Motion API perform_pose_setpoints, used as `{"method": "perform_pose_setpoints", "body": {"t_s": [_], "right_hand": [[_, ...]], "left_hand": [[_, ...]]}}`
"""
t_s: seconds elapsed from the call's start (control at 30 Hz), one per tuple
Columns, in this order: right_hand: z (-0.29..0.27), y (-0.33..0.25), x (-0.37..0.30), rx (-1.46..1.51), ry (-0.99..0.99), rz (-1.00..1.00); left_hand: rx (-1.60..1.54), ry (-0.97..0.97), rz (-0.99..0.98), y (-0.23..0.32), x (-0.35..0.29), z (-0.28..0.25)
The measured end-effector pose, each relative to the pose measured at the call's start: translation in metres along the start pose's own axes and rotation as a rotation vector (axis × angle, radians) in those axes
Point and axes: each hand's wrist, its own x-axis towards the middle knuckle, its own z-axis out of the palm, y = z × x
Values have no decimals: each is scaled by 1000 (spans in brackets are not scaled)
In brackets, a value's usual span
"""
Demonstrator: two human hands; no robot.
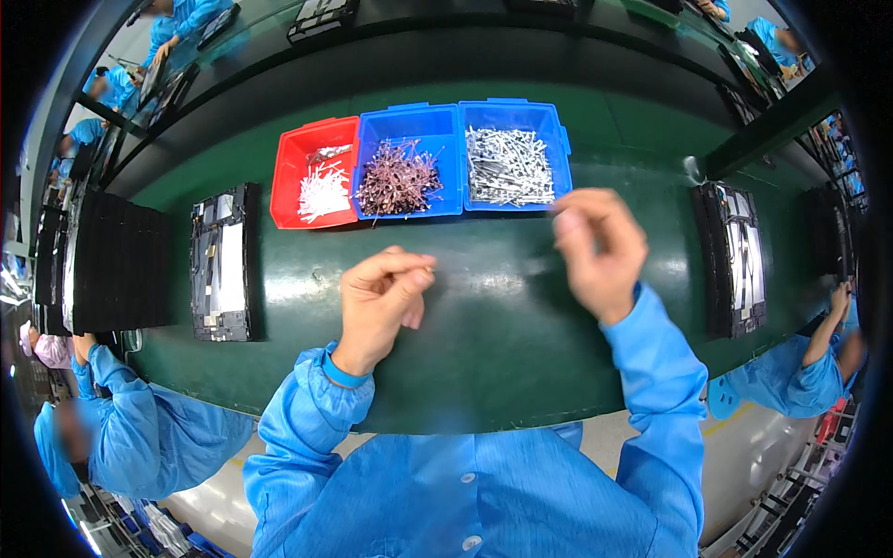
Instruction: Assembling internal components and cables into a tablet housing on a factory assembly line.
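My left hand (379,302) is held above the green table, thumb and index finger pinched together at the tips. Whatever sits in that pinch is too small to name. Farther right, just in front of the right blue bin (507,113), my right hand (602,253) has its thumb and index finger bent together, slightly blurred. I cannot make out anything between them. That bin is full of silvery-white thin strips (509,166). The middle blue bin (409,124) contains a tangle of pinkish-brown thin wired parts (400,179). In the red bin (287,177) lie small white pieces (324,192).
Stacks of flat black electronic panels stand on the green table (465,372), one at left (221,265) and one at right (739,260). A taller black stack (121,260) is at far left. Co-workers in blue sit on both sides (149,432). A dark rail (446,65) runs behind the bins.
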Motion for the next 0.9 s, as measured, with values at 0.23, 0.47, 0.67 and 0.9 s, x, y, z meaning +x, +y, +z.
{"method": "perform_pose_setpoints", "body": {"t_s": [0.23,0.47,0.67,0.9], "right_hand": [[39,-47,-43,238,-415,378],[42,-46,-42,180,-351,208],[40,-45,-43,206,-381,270],[39,-45,-44,326,-432,536]], "left_hand": [[175,-43,-28,-6,-8,10],[469,-46,103,-7,-9,11],[502,-62,121,-5,-8,13],[620,-83,185,-4,-8,14]]}}
